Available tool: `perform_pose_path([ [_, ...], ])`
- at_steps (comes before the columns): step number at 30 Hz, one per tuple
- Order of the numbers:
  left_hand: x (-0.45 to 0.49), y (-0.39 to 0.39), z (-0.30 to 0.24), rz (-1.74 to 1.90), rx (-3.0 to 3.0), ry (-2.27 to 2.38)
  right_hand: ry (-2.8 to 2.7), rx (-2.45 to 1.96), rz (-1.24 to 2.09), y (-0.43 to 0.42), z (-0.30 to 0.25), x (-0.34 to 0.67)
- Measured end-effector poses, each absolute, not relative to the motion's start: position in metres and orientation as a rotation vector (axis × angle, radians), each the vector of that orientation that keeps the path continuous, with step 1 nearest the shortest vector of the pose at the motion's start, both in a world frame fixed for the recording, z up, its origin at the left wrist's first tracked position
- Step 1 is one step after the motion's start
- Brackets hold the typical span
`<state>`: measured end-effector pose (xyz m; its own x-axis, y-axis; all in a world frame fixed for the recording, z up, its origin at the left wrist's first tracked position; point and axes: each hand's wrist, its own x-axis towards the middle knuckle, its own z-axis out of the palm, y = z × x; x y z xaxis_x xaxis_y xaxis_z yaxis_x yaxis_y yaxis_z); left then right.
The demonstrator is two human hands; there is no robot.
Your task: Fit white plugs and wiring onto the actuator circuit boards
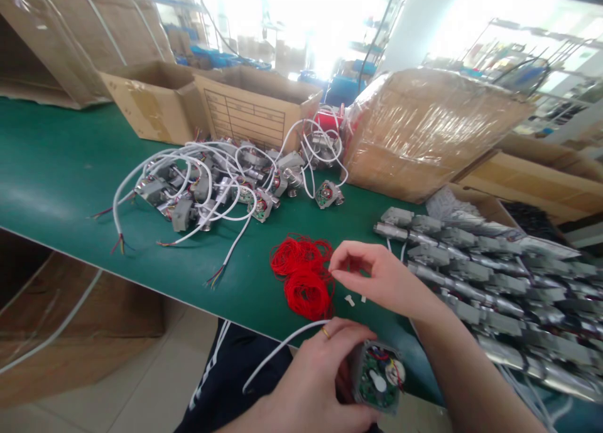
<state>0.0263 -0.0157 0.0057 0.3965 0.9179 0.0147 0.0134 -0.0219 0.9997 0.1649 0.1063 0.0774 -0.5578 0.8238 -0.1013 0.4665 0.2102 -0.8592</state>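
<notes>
My left hand (pixel 315 376) grips a small grey housing (pixel 379 376) near the table's front edge. Its open face shows a green circuit board, coloured wires and a round white part. A white cable (pixel 277 348) curves out to the left of this hand. My right hand (pixel 372 273) is closed in a pinch at the right edge of a heap of thin red rings (pixel 306 288). Whatever lies between its fingertips is too small to make out. Just below this hand, a small white plastic piece (pixel 349 300) rests on the table.
Grey housings with white cables (pixel 202 188) lie heaped at the back left. Rows of metal tubes with grey housings (pixel 475 276) cover the right side. Cardboard boxes (pixel 249 115) and a plastic-wrapped carton (pixel 414 137) line the back of the green table (pixel 56 163).
</notes>
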Motion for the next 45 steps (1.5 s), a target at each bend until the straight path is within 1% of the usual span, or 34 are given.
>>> perform_pose_path([
  [4, 0.031, -0.012, 0.008, 0.921, 1.324, 0.994, -1.892, -1.23, 1.446, 0.11, 0.099, 0.174],
  [11, 0.04, -0.008, 0.01, 0.926, 1.15, 0.974, -1.727, -1.239, 1.334, 0.1, 0.126, 0.203],
  [18, 0.032, -0.004, 0.027, 0.792, 1.095, 0.97, -1.722, -1.344, 1.266, 0.062, 0.136, 0.23],
  [24, 0.028, -0.004, 0.036, 0.798, 1.05, 0.996, -1.705, -1.369, 1.3, 0.013, 0.133, 0.224],
  [28, 0.031, -0.007, 0.036, 0.876, 1.123, 1.018, -1.695, -1.398, 1.283, -0.004, 0.117, 0.213],
  [34, 0.034, -0.012, 0.03, 0.897, 1.141, 1.06, -1.707, -1.552, 1.19, -0.005, 0.086, 0.213],
  [39, 0.034, -0.015, 0.027, 0.965, 1.258, 1.09, -1.768, -1.594, 1.244, -0.001, 0.087, 0.22],
  [45, 0.034, -0.014, 0.026, 0.95, 1.286, 1.096, -1.856, -1.635, 1.205, 0.005, 0.088, 0.221],
])
